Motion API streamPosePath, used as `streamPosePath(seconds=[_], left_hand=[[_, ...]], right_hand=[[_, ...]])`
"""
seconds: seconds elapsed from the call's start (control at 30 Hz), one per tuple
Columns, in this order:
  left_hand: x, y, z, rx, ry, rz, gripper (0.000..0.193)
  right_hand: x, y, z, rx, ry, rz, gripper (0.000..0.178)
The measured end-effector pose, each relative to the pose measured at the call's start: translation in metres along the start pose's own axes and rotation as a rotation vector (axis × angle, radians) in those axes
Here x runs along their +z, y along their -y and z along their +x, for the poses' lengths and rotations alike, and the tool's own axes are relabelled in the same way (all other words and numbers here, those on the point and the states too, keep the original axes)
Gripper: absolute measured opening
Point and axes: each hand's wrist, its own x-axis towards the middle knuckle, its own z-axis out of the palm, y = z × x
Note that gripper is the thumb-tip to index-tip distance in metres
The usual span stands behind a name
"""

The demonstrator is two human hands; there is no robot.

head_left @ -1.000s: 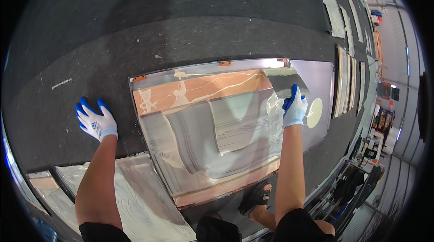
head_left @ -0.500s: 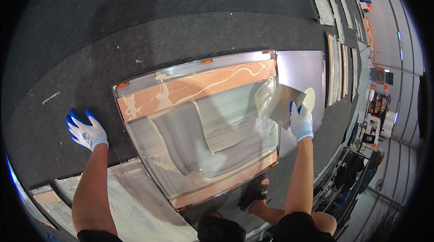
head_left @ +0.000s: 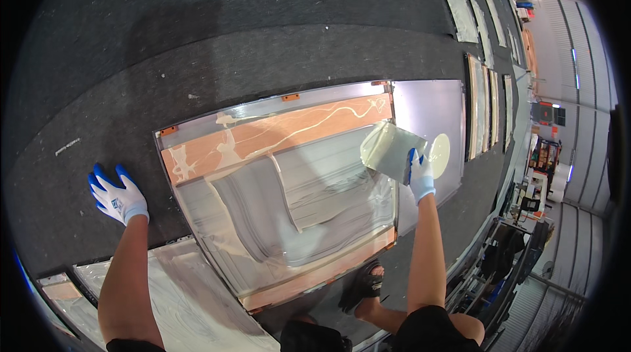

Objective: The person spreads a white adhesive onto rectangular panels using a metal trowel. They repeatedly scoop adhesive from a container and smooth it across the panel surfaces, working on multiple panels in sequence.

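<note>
My right hand [head_left: 422,180], in a white glove with blue fingertips, grips a wide metal scraper [head_left: 398,153] by its near right edge. The scraper leans over the right part of a framed panel [head_left: 292,220], with wet, pale paste [head_left: 370,148] along its left edge. Grey and cream coating with a curved, raised pale line covers the panel. An orange-brown strip [head_left: 263,135] with cream streaks runs along its far side. Gloved likewise, my left hand [head_left: 119,197] rests with fingers spread on the dark surface [head_left: 72,122], left of the panel and apart from it.
A smooth grey sheet [head_left: 427,105] adjoins the panel's right side, bearing a round pale patch [head_left: 439,155]. Another coated panel [head_left: 190,293] lies at the near left. Several long, narrow pieces [head_left: 453,0] lie at the far right. My sandalled foot [head_left: 363,286] is close to the panel's near edge.
The whole view has shifted slightly. My right hand and the scraper have moved a little left over the panel, and the scraper's face has tilted. My left hand stays spread in place.
</note>
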Motion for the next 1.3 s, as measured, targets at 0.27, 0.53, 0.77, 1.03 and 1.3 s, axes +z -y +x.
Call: streamPosePath(seconds=[0.27,0.53,0.77,1.03,1.3], left_hand=[[0.011,0.007,0.002,0.023,-0.054,-0.002,0.058],[0.015,0.009,0.003,0.023,-0.053,0.0,0.059],[0.015,0.01,0.003,0.022,-0.043,0.0,0.06],[0.012,0.008,0.002,0.023,-0.05,0.001,0.06],[0.004,0.002,0.002,0.009,-0.043,0.003,0.06]], right_hand=[[0.034,0.002,-0.023,-0.09,0.014,0.044,0.037],[0.101,0.018,-0.083,0.338,0.109,0.609,0.035],[0.096,0.022,-0.088,0.343,0.119,0.791,0.028],[0.029,0.069,-0.039,-0.018,0.09,0.575,0.027],[0.038,0.103,-0.001,0.069,0.11,0.443,0.038]])
